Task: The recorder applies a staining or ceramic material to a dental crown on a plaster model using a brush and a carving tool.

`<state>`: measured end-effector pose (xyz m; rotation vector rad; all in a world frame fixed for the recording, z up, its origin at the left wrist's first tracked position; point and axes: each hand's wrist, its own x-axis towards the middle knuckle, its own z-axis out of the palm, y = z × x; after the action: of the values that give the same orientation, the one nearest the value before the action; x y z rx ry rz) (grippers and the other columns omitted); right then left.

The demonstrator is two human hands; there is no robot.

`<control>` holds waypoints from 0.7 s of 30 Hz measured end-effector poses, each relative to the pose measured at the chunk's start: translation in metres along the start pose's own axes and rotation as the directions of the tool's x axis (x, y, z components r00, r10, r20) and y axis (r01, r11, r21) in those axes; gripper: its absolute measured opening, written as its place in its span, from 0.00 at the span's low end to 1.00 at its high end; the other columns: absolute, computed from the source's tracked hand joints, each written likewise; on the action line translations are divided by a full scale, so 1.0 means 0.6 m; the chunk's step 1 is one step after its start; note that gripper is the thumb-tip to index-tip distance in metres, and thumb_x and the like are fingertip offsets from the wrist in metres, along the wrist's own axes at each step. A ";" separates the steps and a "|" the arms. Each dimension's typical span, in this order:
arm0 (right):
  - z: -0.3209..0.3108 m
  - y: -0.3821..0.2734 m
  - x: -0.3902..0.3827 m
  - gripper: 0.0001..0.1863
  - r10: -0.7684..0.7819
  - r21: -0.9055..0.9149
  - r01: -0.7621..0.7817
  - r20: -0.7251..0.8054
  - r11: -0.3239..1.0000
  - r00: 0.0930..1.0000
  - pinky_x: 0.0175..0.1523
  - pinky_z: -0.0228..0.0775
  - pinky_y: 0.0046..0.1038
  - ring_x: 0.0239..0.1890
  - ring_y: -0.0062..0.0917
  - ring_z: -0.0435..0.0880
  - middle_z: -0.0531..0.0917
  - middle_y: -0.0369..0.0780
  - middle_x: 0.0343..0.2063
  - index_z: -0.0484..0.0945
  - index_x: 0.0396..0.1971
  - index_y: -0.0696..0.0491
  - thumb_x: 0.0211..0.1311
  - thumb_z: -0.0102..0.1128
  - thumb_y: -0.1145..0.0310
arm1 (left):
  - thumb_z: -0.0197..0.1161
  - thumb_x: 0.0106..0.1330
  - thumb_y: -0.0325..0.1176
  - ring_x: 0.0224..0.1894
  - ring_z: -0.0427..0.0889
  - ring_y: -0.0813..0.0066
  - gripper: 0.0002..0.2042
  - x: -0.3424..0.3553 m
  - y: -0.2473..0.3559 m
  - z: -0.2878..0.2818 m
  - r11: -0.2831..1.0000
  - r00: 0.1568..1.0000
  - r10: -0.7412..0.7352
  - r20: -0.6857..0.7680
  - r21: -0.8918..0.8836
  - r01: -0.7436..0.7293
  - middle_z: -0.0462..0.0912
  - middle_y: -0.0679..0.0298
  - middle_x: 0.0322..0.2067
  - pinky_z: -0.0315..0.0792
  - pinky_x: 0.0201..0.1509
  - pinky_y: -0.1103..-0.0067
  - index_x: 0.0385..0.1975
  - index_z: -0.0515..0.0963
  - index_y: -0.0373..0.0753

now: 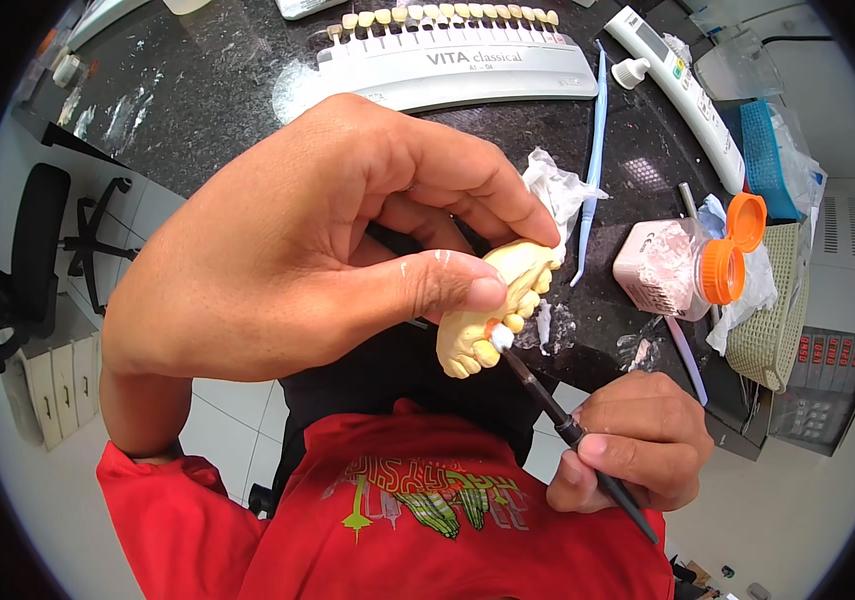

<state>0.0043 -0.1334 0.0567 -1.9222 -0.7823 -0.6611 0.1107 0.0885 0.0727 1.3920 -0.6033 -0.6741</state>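
A yellow plaster dental model (513, 268) with a row of teeth is pinched between the thumb and fingers of my left hand (288, 250). One tooth spot on it carries a white lump (502, 337), with a patch of orange-red beside it. My right hand (645, 440) grips a slim dark brush (558, 415) like a pen. The brush slants up to the left, and its tip touches the white lump or lies right against it. Part of the model is hidden behind my left thumb.
Beyond my hands lies a tooth shade guide (458, 72) on the dark, powder-marked counter (188, 90). To the right are a blue plastic instrument (593, 165), crumpled tissue (556, 188), a jar of pink powder (660, 265) with its orange lid flipped up, a white handheld device (678, 95) and a woven basket (773, 320).
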 end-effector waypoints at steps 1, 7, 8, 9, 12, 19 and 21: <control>-0.001 0.000 0.000 0.08 -0.003 0.000 0.003 0.004 1.000 1.000 0.17 0.72 0.19 0.15 0.22 0.77 0.79 0.38 0.18 0.78 0.27 0.56 0.45 0.67 0.77 | 0.65 0.59 0.25 0.42 0.83 0.70 0.16 0.000 0.002 0.001 1.000 1.000 0.000 0.001 -0.001 0.000 0.81 0.49 0.41 0.78 0.47 0.79 0.44 0.76 0.21; -0.006 0.000 -0.001 0.09 -0.005 0.000 0.005 0.031 1.000 1.000 0.18 0.72 0.19 0.16 0.22 0.78 0.79 0.39 0.19 0.78 0.28 0.57 0.45 0.67 0.77 | 0.66 0.58 0.25 0.42 0.83 0.70 0.17 0.000 0.000 0.002 1.000 1.000 -0.010 -0.012 -0.011 0.009 0.81 0.48 0.41 0.79 0.46 0.79 0.44 0.76 0.21; -0.006 0.000 0.000 0.09 -0.005 0.000 0.005 0.031 1.000 1.000 0.18 0.72 0.19 0.16 0.22 0.78 0.79 0.39 0.19 0.78 0.28 0.57 0.45 0.67 0.77 | 0.66 0.58 0.25 0.41 0.83 0.70 0.16 0.000 0.000 0.002 1.000 1.000 0.002 -0.017 -0.005 -0.002 0.81 0.48 0.42 0.79 0.45 0.79 0.43 0.76 0.21; -0.006 0.000 0.000 0.09 0.000 0.009 0.000 0.034 1.000 0.999 0.18 0.72 0.19 0.16 0.22 0.78 0.79 0.38 0.19 0.78 0.28 0.57 0.44 0.67 0.77 | 0.66 0.58 0.25 0.41 0.83 0.70 0.16 0.000 0.000 0.002 1.000 1.000 0.014 -0.022 0.001 -0.014 0.81 0.48 0.42 0.79 0.45 0.79 0.43 0.76 0.21; -0.004 0.001 -0.001 0.08 -0.001 0.014 0.001 0.027 1.000 1.000 0.17 0.72 0.19 0.15 0.22 0.77 0.79 0.38 0.18 0.78 0.28 0.57 0.45 0.67 0.77 | 0.66 0.58 0.24 0.40 0.84 0.70 0.16 0.001 0.001 0.002 1.000 1.000 0.004 -0.016 -0.013 -0.005 0.81 0.48 0.41 0.79 0.45 0.79 0.43 0.76 0.21; -0.003 0.001 -0.001 0.08 -0.009 0.008 0.009 0.018 1.000 1.000 0.17 0.72 0.19 0.15 0.22 0.77 0.79 0.38 0.18 0.78 0.28 0.57 0.45 0.67 0.77 | 0.65 0.58 0.24 0.39 0.84 0.70 0.15 0.001 0.001 0.001 1.000 1.000 -0.001 -0.002 -0.017 0.001 0.81 0.47 0.42 0.80 0.45 0.78 0.43 0.75 0.21; -0.005 -0.001 -0.001 0.08 -0.001 0.010 0.001 0.026 1.000 1.000 0.17 0.72 0.19 0.15 0.22 0.77 0.79 0.38 0.18 0.78 0.28 0.57 0.45 0.67 0.76 | 0.65 0.58 0.24 0.40 0.84 0.70 0.15 0.000 -0.001 0.000 0.999 0.999 0.034 -0.009 0.040 -0.034 0.81 0.47 0.42 0.80 0.45 0.78 0.43 0.75 0.20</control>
<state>0.0033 -0.1358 0.0579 -1.9243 -0.8014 -0.6329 0.1108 0.0885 0.0719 1.4178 -0.6340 -0.6304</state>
